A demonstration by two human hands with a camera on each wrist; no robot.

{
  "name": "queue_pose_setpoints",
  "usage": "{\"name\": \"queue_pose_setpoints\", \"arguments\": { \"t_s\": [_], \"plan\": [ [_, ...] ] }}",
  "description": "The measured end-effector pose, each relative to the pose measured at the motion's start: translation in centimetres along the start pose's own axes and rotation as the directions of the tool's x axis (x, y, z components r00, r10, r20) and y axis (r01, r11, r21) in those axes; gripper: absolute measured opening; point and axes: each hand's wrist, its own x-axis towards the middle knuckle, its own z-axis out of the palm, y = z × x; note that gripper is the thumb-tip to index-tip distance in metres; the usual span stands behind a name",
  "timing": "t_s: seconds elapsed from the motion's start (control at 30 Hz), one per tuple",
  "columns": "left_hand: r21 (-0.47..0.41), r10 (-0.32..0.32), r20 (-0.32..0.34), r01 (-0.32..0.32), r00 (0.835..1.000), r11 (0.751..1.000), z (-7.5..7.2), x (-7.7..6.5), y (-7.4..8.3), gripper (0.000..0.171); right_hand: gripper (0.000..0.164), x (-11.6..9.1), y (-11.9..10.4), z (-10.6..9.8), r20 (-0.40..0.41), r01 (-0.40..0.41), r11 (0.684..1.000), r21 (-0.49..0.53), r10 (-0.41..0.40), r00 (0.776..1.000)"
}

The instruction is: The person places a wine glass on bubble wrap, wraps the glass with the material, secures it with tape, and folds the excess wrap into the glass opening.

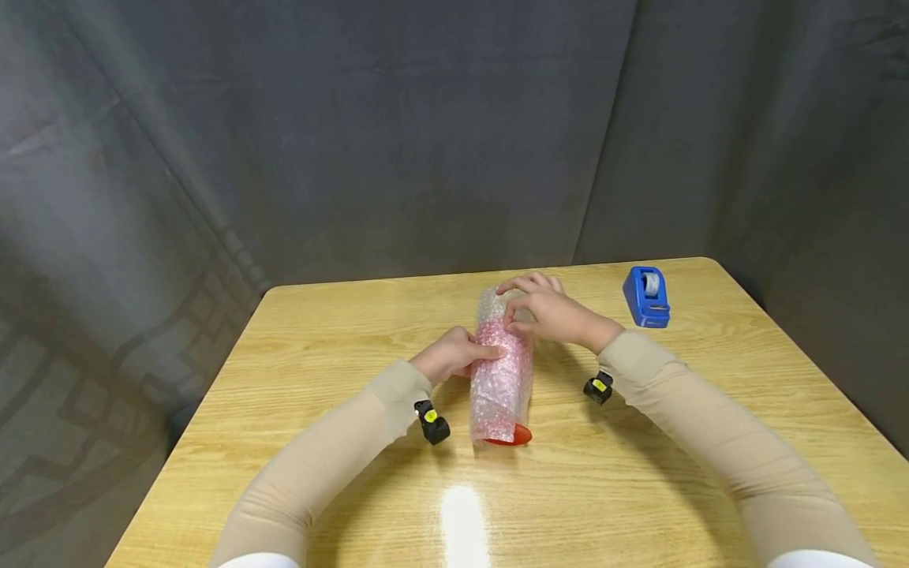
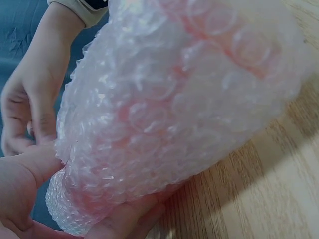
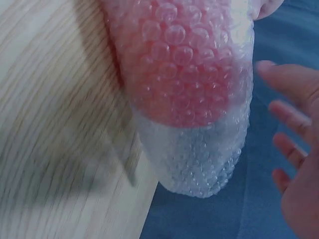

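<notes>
A red object rolled in clear bubble wrap [image 1: 500, 379] lies on the table, its red rim [image 1: 521, 435] poking out at the near end. The wrap extends past the red object at the far end, as the right wrist view shows. My left hand [image 1: 454, 353] grips the roll from the left, thumb on top and fingers [image 2: 127, 216] beneath. Over the roll's upper right side is my right hand [image 1: 550, 314], its fingers bent and spread beside the wrap. In the right wrist view the right fingertips [image 3: 291, 149] stand apart from the plastic.
A blue tape dispenser [image 1: 647, 297] with a roll of tape stands at the back right of the wooden table [image 1: 341, 331]. Dark grey curtains [image 1: 426, 142] hang behind and around the table. Each wrist wears a small black camera.
</notes>
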Motion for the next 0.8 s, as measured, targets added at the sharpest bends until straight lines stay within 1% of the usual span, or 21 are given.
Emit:
{"name": "queue_pose_setpoints", "arguments": {
  "t_s": [0.1, 0.17, 0.23, 0.37, 0.6, 0.73, 0.8],
  "plan": [
    [-0.01, 0.0, 0.004, 0.0, 1.0, 1.0, 0.0, 0.0, 0.0, 0.03, 0.009, 0.2, -0.2, -0.1, 0.048, 0.051, 0.999, 0.006, -0.051, 0.998],
    [-0.012, 0.004, 0.004, -0.004, 1.0, 1.0, 0.0, 0.0, -0.1, 0.03, 0.012, 0.3, -0.5, -0.2, 0.09, 0.089, 0.996, 0.006, -0.089, 0.992],
    [-0.016, 0.007, 0.004, -0.007, 1.0, 1.0, 0.0, 0.0, -0.1, 0.03, 0.012, 0.5, -0.6, -0.2, 0.122, 0.119, 0.993, -0.013, -0.116, 0.986],
    [-0.015, 0.004, -0.002, -0.004, 1.0, 1.0, -0.1, 0.0, 0.0, 0.031, 0.013, 0.8, -1.1, -0.4, 0.128, 0.148, 0.986, -0.084, -0.136, 0.982],
    [0.015, -0.003, -0.011, 0.004, 1.0, 1.0, -0.1, 0.0, 0.1, 0.031, 0.027, 1.2, -1.9, -0.8, 0.175, 0.177, 0.965, -0.192, -0.144, 0.974],
    [0.009, -0.008, -0.011, 0.008, 1.0, 1.0, 0.0, 0.0, 0.0, 0.031, 0.025, 1.3, -2.0, -0.7, 0.185, 0.222, 0.944, -0.243, -0.18, 0.966],
    [0.002, -0.01, -0.005, 0.01, 1.0, 1.0, 0.0, 0.1, -0.1, 0.03, 0.025, 1.4, -2.0, -0.7, 0.189, 0.23, 0.94, -0.251, -0.185, 0.964]
  ]
}}
